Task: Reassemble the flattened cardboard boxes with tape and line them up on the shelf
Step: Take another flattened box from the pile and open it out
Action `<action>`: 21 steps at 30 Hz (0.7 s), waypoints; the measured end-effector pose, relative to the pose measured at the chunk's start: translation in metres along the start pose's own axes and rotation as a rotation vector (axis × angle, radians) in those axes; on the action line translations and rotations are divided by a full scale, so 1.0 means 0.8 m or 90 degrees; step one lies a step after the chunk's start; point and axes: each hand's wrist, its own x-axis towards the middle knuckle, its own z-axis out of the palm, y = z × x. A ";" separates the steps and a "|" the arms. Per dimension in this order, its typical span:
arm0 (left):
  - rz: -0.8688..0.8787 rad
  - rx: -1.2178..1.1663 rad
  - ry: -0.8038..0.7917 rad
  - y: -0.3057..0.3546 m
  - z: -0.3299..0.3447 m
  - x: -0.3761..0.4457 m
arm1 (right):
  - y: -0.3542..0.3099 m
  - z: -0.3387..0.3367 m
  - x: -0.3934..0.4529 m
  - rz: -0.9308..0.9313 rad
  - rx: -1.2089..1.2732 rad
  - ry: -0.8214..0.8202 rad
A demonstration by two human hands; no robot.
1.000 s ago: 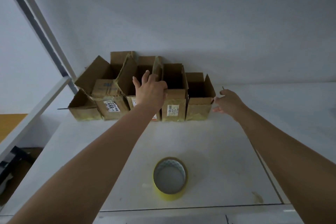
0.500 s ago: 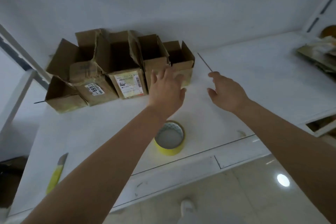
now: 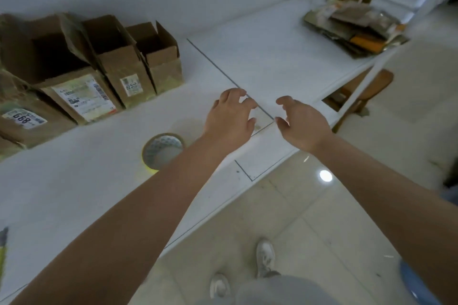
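Counted in view: five assembled cardboard boxes (image 3: 138,67) in one row on the shelf (image 3: 260,57), tops open, the leftmost cut by the frame edge. One tape roll (image 3: 162,152). One pile of flattened cardboard (image 3: 352,30); pieces uncountable. Two shoes (image 3: 265,257).

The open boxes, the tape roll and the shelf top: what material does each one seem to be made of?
The open boxes look like brown corrugated cardboard, matte and creased, with printed paper labels. The tape roll seems to be yellowish plastic packing tape wound on a ring; the core material is unclear. The shelf top is smooth, white and faintly glossy, perhaps painted metal or laminate; I cannot tell which.
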 end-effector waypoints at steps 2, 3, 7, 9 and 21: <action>0.027 -0.004 -0.010 0.021 0.008 0.015 | 0.026 -0.009 -0.006 0.028 -0.005 0.003; 0.038 -0.004 -0.012 0.031 0.012 0.024 | 0.040 -0.013 -0.008 0.040 -0.006 0.006; 0.067 0.000 -0.024 0.072 0.036 0.066 | 0.099 -0.030 -0.009 0.074 -0.009 0.015; 0.081 0.001 -0.027 0.100 0.052 0.092 | 0.133 -0.041 -0.007 0.081 -0.013 0.019; 0.132 -0.025 0.001 0.291 0.128 0.288 | 0.383 -0.127 0.032 0.180 -0.008 0.013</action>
